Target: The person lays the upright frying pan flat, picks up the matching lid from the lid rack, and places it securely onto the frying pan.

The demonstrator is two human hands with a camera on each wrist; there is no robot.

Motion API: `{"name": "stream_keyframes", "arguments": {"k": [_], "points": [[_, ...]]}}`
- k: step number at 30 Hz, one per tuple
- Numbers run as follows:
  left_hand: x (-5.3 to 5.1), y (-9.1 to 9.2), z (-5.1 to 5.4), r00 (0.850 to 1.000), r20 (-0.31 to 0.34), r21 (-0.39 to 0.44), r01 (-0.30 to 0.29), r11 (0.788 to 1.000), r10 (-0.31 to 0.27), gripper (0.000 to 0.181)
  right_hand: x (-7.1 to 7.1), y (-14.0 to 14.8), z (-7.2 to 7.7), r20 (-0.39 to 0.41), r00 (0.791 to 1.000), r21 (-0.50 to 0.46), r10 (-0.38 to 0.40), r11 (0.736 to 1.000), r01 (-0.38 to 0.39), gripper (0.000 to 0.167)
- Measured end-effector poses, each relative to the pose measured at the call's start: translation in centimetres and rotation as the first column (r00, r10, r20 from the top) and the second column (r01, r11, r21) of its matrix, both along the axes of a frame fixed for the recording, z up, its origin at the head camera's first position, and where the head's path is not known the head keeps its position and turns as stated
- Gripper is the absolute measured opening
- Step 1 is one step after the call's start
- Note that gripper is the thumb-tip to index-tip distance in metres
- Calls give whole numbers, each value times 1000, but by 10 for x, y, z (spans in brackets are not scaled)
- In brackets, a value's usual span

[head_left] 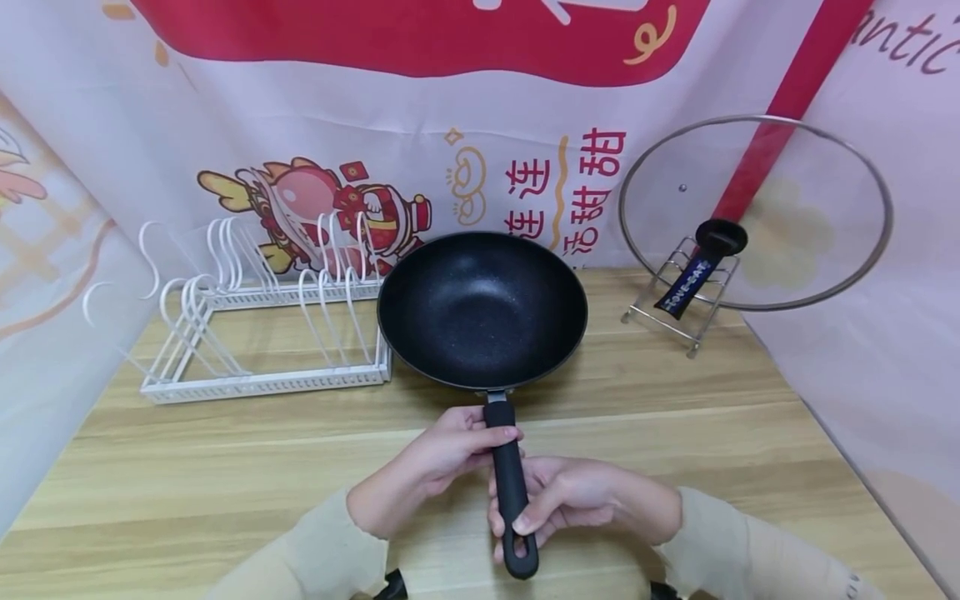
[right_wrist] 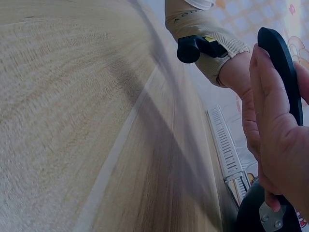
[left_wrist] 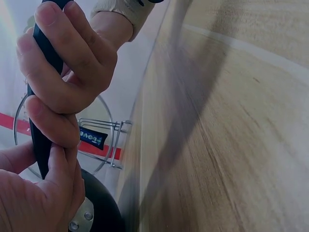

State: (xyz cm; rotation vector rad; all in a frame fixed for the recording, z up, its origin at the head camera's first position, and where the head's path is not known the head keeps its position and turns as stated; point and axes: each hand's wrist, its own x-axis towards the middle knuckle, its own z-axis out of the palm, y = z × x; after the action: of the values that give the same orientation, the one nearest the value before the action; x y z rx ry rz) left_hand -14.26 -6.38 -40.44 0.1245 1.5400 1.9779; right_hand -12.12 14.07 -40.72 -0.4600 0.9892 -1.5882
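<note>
A black frying pan (head_left: 483, 308) with deep sloping sides is held above the table, its handle pointing toward me. My left hand (head_left: 457, 446) grips the handle (head_left: 512, 483) close to the pan, thumb across the top. Nearer the handle's end, my right hand (head_left: 562, 500) holds it, thumb on top by the hanging hole and fingers underneath. In the left wrist view the right hand's fingers (left_wrist: 72, 53) curl around the handle. The right wrist view shows the underside of the pan (right_wrist: 246, 217) and its riveted bracket (right_wrist: 271, 218).
A white rack (head_left: 262, 385) with curved dividers stands at the back left, beside the pan. At the back right, a glass lid (head_left: 810, 225) with a black handle leans on a small wire stand (head_left: 693, 333). A printed cloth (head_left: 420, 108) hangs behind the wooden table (head_left: 675, 433).
</note>
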Motion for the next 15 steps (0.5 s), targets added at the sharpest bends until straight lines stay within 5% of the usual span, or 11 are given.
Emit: {"name": "stream_keyframes", "arguments": {"k": [15], "points": [[-2,-9,6,996,73,41,47,998,-50,47,-3,3,3,-29,1000,72,0,997,2,38]]}}
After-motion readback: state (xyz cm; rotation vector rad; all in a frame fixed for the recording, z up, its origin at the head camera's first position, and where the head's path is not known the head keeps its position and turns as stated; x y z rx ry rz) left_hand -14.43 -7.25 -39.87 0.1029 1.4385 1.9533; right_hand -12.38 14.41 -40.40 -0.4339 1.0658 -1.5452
